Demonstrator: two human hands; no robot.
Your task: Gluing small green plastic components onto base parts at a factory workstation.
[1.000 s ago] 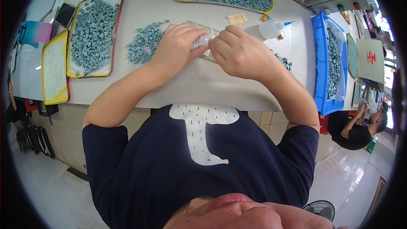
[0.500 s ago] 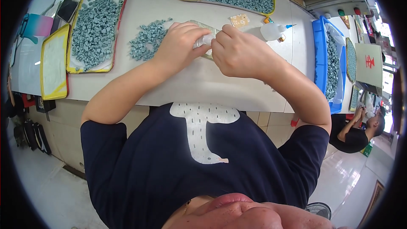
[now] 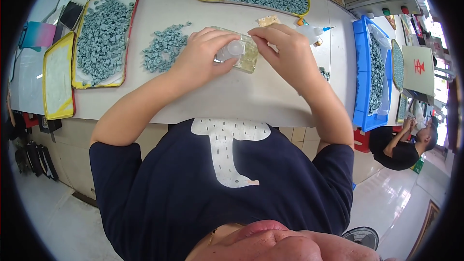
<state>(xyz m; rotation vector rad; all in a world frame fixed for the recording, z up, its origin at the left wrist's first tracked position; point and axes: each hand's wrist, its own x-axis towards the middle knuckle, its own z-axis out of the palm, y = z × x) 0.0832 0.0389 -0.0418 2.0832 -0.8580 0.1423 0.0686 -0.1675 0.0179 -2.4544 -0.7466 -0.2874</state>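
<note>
In my left hand (image 3: 209,50) is a small clear plastic bottle (image 3: 235,48), its round whitish top toward me and the fingers wrapped around it. Beneath the bottle lies a pale greenish, see-through rectangular slab (image 3: 249,54) on the table. My right hand (image 3: 282,47) is just right of the slab, apart from the bottle. Its thumb and index finger come together in a pinch; whatever they hold is too small to make out. A loose pile of grey-green stone chips (image 3: 164,48) lies left of my left hand.
A yellow-rimmed tray (image 3: 118,83) of chips stands left, beside an emptier tray (image 3: 59,87). Another chip tray (image 3: 251,5) sits at the back. A squeeze bottle (image 3: 309,33) with a blue tip and a patterned card (image 3: 268,21) lie beyond my right hand. At right is a blue bin (image 3: 361,77).
My right hand has drawn away from the bottle toward the right, uncovering its round top and more of the slab. My left hand keeps its hold on the bottle.
</note>
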